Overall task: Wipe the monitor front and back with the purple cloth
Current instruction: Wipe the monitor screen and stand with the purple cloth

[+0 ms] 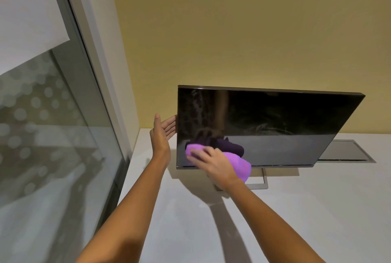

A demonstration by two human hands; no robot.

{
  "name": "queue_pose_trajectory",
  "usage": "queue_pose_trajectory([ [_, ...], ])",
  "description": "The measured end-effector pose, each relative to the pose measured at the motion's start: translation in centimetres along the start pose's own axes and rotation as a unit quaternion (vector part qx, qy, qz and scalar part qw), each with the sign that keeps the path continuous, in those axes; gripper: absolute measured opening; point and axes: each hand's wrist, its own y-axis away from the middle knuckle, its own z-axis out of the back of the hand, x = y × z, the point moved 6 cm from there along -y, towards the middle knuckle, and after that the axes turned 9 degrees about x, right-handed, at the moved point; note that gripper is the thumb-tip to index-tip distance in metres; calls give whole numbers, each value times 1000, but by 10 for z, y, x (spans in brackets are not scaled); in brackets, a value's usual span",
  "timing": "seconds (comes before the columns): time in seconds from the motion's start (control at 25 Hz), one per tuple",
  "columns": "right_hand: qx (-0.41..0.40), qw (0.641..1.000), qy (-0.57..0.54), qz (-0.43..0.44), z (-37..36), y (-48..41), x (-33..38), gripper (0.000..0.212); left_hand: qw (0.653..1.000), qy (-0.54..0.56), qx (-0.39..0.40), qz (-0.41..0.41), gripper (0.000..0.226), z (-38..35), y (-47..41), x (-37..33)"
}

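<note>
Right hand point(213, 165): fingers curled over the soft, bunched purple cloth point(240, 166), pressing it on the screen's lower left corner.
Left hand point(163, 133): flat, fingers straight, seemingly touching the monitor's left edge.
Monitor point(275, 125): thin, glossy black panel on a slim grey metal stand point(257, 185), standing on the smooth white desk point(296, 209).
</note>
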Motion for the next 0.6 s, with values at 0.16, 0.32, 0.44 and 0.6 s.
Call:
queue_pose_trajectory([
  [0.16,-197,967,-90,-136,67,-32,-35,45,1000,14,-5,1,46,-1,3,0],
  [0.32,-209,971,-60,-95,58,-44,-15,35,1000,21,-1,9,44,1,2,0],
  [0.44,-68,998,-6,6,10,-30,12,58,1000,5,-3,7,39,2,1,2],
  [0.6,142,989,-10,46,-33,8,22,71,1000,-10,-18,-9,36,0,2,2],
])
